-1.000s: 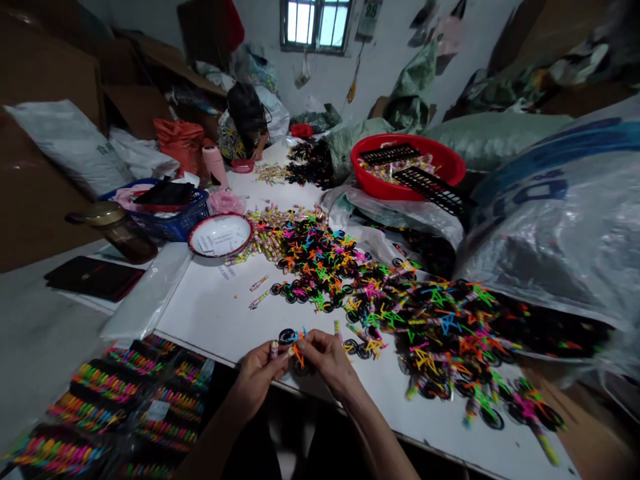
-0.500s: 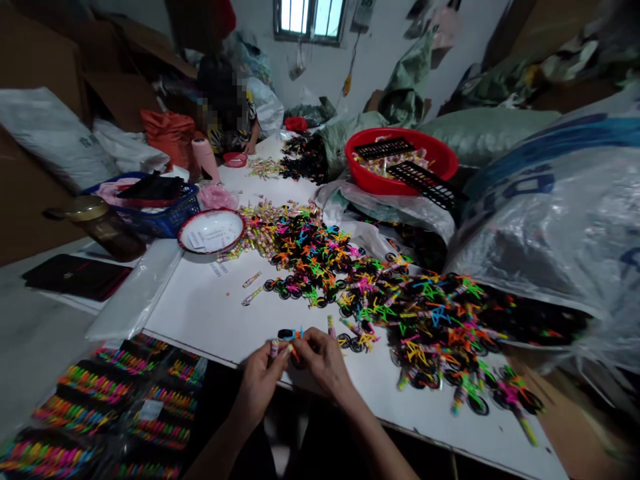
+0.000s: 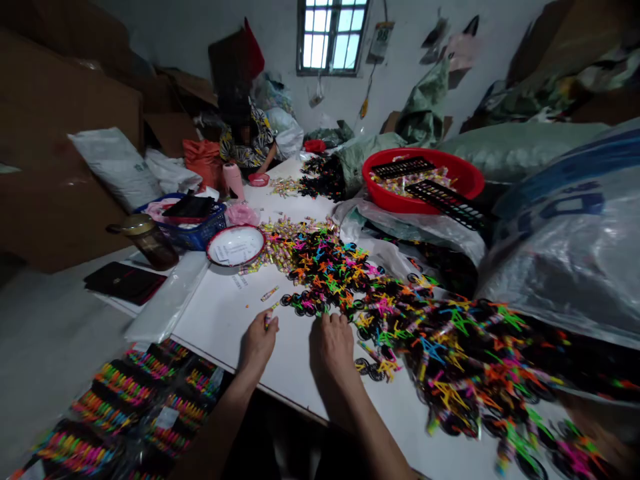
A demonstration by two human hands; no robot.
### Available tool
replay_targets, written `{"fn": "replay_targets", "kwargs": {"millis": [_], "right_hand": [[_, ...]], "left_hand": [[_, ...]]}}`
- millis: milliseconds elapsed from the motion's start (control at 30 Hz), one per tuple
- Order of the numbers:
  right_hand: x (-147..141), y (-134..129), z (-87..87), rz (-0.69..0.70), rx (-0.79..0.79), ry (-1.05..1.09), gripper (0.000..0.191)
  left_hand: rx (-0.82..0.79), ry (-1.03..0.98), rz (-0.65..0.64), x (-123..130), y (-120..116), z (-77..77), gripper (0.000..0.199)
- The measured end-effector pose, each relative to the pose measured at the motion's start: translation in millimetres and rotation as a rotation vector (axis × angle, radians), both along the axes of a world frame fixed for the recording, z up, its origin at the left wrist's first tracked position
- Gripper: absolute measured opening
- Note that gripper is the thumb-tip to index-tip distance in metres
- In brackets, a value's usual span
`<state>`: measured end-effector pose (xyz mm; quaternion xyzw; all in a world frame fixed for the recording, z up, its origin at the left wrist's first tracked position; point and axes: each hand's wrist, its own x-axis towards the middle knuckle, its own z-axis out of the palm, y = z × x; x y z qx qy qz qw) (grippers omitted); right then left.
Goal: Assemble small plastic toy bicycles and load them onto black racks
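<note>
My left hand [image 3: 259, 343] is closed round a small patterned tube [image 3: 269, 320], whose end sticks up between thumb and fingers. Another such tube [image 3: 270, 293] lies on the white table just beyond it. My right hand [image 3: 337, 341] is at the near edge of a heap of small plastic toy bicycles [image 3: 333, 267]. Its fingers are bent downward and their tips are hidden, so what they grip cannot be made out. Close to the right wrist lies a yellow toy bicycle with black wheels [image 3: 377, 369].
A white enamel basin [image 3: 236, 245] stands left of the heap, by a blue basket [image 3: 200, 235]. A red tub [image 3: 373, 190] with black racks sits behind. Packed toys [image 3: 113, 387] lie at lower left. Someone in a patterned top [image 3: 257, 137] sits at the far end.
My hands were together near the table's front edge. They have separated, the right reaching forward to the heap. A blue and black toy piece seen by them no longer shows. The view has tilted up.
</note>
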<state>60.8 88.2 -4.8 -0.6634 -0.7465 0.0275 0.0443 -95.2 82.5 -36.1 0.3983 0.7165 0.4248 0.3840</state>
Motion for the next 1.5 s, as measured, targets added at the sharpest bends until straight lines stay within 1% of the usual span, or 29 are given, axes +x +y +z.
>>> {"fn": "replay_targets", "kwargs": {"millis": [33,100,200,267,333,400,467,533,633,700,733,800,900,967,1033,1100,1133,1167,1267,1300,1333,1400,1467,1500], "right_hand": [[-8,-5,-3.4,0.024,0.0,0.0,0.029],[-16,-15,-3.9,0.071,-0.037,0.001,0.032],[-17,-21,4.7,0.07,-0.145,0.019,0.038],[-15,-19,11.0,0.086,-0.161,0.028,0.041],[-11,-13,14.0,0.163,-0.123,0.017,0.043],[-5,-7,12.4,0.275,-0.077,-0.02,0.041],[0,-1,7.3,0.371,-0.048,-0.059,0.036],[5,4,1.7,0.416,-0.048,-0.081,0.034],[11,11,-1.9,0.434,-0.061,-0.07,0.034],[16,16,-0.2,0.45,-0.045,-0.053,0.032],[19,18,1.6,0.457,-0.029,-0.044,0.031],[28,25,6.0,0.449,0.021,-0.008,0.028],[42,31,14.3,0.383,0.078,0.127,0.021],[48,30,21.0,0.351,0.105,0.295,0.015],[48,22,26.5,0.319,0.14,0.476,0.013],[42,9,26.9,0.28,0.146,0.569,0.017],[36,1,24.5,0.255,0.116,0.56,0.018],[30,-6,20.4,0.228,0.067,0.518,0.016],[15,-22,4.2,0.162,-0.087,0.349,0.01],[13,-25,0.3,0.143,-0.109,0.33,0.009],[13,-27,-1.8,0.135,-0.12,0.343,0.008],[16,-27,0.4,0.133,-0.15,0.462,0.011],[21,-24,8.7,0.122,-0.196,0.675,0.018],[23,-24,13.2,0.113,-0.212,0.805,0.022]], "left_hand": [[-0.012,0.12,-0.012,-7,11,1.7,0.03],[-0.053,0.317,-0.051,-17,27,5.5,0.022],[-0.09,0.509,-0.102,-22,33,7.4,0.021],[-0.092,0.6,-0.14,-24,30,5.5,0.024],[-0.083,0.658,-0.174,-31,30,3.8,0.033],[-0.06,0.698,-0.197,-42,38,5.2,0.04],[-0.014,0.736,-0.24,-55,55,11.1,0.041],[0.043,0.773,-0.347,-66,74,20.1,0.037],[0.093,0.794,-0.616,-74,97,31.7,0.031],[0.101,0.799,-0.772,-74,104,34.8,0.028],[0.104,0.804,-0.821,-72,105,34.8,0.025],[0.114,0.815,-0.86,-70,103,33.2,0.021],[0.13,0.81,-0.827,-66,94,30.0,0.018],[0.145,0.786,-0.762,-64,83,28.2,0.015],[0.171,0.748,-0.671,-61,67,25.3,0.011],[0.194,0.705,-0.58,-56,44,20.0,0.013],[0.192,0.619,-0.538,-52,31,16.7,0.016],[0.18,0.487,-0.497,-47,16,13.2,0.02],[0.094,-0.151,-0.357,-31,-24,6.7,0.034],[0.07,-0.332,-0.303,-26,-36,6.8,0.037],[0.053,-0.457,-0.251,-21,-45,8.0,0.04],[0.027,-0.61,-0.154,-11,-57,11.8,0.045],[0.011,-0.664,-0.101,-4,-63,14.4,0.045],[0.013,-0.655,-0.106,-1,-64,14.3,0.043]]}}
